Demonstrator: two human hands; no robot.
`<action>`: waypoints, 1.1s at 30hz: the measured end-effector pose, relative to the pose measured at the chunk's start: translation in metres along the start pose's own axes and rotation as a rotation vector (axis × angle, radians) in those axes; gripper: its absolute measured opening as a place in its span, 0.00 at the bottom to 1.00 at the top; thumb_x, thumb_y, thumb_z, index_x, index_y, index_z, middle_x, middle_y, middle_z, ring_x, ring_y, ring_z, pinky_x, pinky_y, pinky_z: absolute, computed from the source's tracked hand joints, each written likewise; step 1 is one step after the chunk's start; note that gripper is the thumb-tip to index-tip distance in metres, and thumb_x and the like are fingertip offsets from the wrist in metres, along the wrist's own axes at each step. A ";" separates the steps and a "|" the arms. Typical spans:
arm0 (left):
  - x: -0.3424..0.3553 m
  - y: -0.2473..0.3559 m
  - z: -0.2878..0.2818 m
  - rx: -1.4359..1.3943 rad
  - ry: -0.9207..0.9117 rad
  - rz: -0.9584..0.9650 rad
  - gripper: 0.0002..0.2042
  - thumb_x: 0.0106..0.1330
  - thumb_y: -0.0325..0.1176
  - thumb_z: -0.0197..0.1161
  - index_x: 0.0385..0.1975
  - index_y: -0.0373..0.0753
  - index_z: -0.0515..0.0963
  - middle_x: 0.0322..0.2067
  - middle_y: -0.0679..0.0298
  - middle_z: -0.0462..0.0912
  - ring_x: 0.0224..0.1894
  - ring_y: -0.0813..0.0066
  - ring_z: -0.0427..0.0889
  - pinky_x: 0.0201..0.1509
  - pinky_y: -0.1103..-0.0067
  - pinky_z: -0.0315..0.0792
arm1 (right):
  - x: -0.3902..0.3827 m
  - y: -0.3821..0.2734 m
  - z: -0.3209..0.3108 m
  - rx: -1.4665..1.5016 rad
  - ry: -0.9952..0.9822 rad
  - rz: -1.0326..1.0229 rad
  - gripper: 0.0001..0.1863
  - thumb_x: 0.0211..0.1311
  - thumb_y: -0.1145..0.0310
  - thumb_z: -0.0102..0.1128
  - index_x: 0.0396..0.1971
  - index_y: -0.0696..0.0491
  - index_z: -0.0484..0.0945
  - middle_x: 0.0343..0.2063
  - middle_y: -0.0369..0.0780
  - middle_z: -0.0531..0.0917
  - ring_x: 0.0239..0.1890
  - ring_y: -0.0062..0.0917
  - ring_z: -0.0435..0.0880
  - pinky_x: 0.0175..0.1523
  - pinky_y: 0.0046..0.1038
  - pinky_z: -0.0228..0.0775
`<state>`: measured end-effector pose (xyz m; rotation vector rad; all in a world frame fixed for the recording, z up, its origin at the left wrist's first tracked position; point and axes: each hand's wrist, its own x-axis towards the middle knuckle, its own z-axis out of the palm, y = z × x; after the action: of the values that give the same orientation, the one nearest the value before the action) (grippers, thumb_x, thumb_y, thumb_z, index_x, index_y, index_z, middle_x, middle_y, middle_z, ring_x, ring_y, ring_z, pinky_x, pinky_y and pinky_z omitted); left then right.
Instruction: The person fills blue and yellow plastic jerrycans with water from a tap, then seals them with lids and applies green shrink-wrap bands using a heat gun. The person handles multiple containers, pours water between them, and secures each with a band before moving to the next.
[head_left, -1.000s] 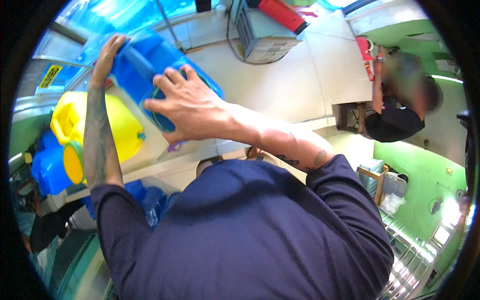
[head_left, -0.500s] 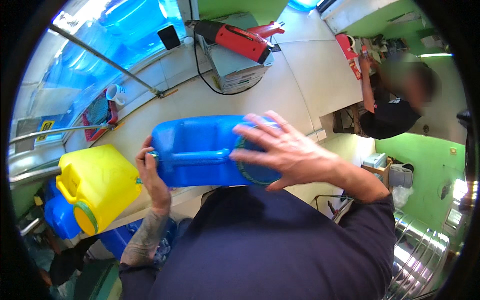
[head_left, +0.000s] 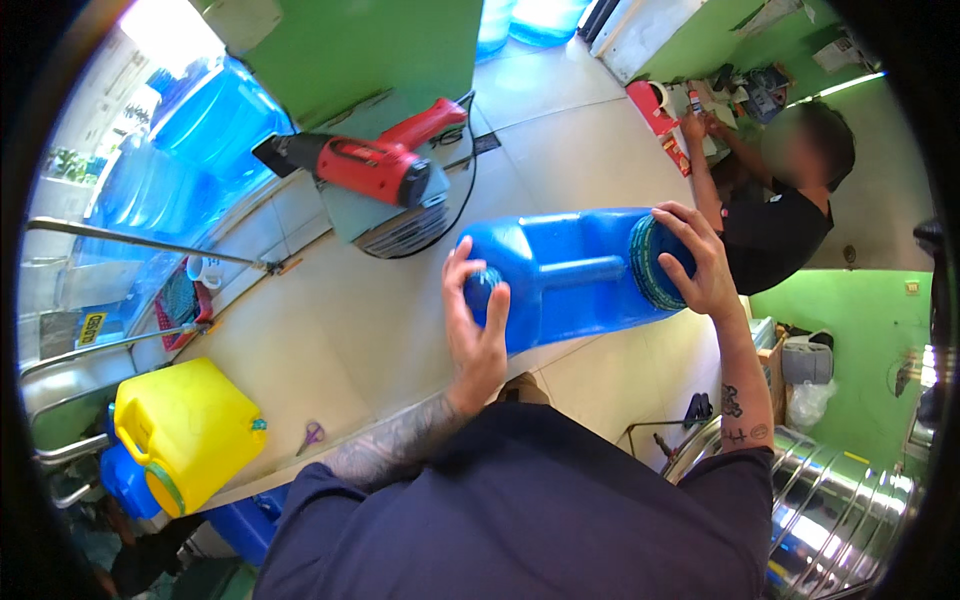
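Observation:
A blue plastic water jug (head_left: 575,275) with a moulded handle lies on its side in front of my chest, handle upward. My left hand (head_left: 472,335) grips its left end, thumb and fingers around a small cap (head_left: 484,284) there. At the other end my right hand (head_left: 700,262) is curled over the wide, dark-blue screw cap (head_left: 652,262), which has a green printed band round its edge. The jug's underside is hidden, so I cannot tell whether it touches the counter.
A pale tiled counter (head_left: 345,330) carries a yellow jug (head_left: 195,425), purple scissors (head_left: 312,434), and a red heat gun (head_left: 365,168) on a stack (head_left: 405,238). Metal bars (head_left: 150,243) stick out at left. A person (head_left: 780,235) works at the right; a shiny steel tank (head_left: 835,510) stands below.
The blue jug has shifted right in view with both hands. My right hand, blurred with spread fingers earlier, now closes over the wide cap. The scissors have come into sight.

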<state>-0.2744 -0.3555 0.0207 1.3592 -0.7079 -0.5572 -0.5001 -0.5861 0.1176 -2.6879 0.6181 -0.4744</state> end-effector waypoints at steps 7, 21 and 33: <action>0.227 -0.032 0.161 0.144 -0.256 -0.002 0.32 0.63 0.48 0.75 0.60 0.33 0.75 0.45 0.56 0.84 0.47 0.67 0.84 0.57 0.73 0.76 | -0.054 0.060 -0.022 -0.198 0.145 0.328 0.48 0.57 0.36 0.69 0.69 0.54 0.69 0.66 0.55 0.68 0.67 0.52 0.69 0.69 0.47 0.62; 0.408 -0.057 0.355 0.280 -0.554 0.071 0.43 0.67 0.55 0.66 0.76 0.36 0.58 0.65 0.45 0.75 0.64 0.59 0.78 0.67 0.70 0.72 | 0.037 0.164 -0.010 -0.209 0.382 0.038 0.36 0.51 0.44 0.76 0.54 0.54 0.82 0.62 0.45 0.79 0.68 0.47 0.74 0.69 0.51 0.61; 0.050 -0.061 0.025 0.540 -0.131 -0.201 0.36 0.71 0.38 0.66 0.76 0.42 0.58 0.57 0.54 0.83 0.63 0.61 0.80 0.69 0.65 0.69 | 0.226 0.345 -0.041 -0.174 0.322 -0.164 0.32 0.64 0.44 0.67 0.58 0.53 0.83 0.61 0.50 0.80 0.66 0.47 0.74 0.72 0.44 0.62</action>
<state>-0.2564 -0.4174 -0.0312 1.9244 -0.8717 -0.6458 -0.4469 -0.9946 0.0720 -2.8643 0.5465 -0.9515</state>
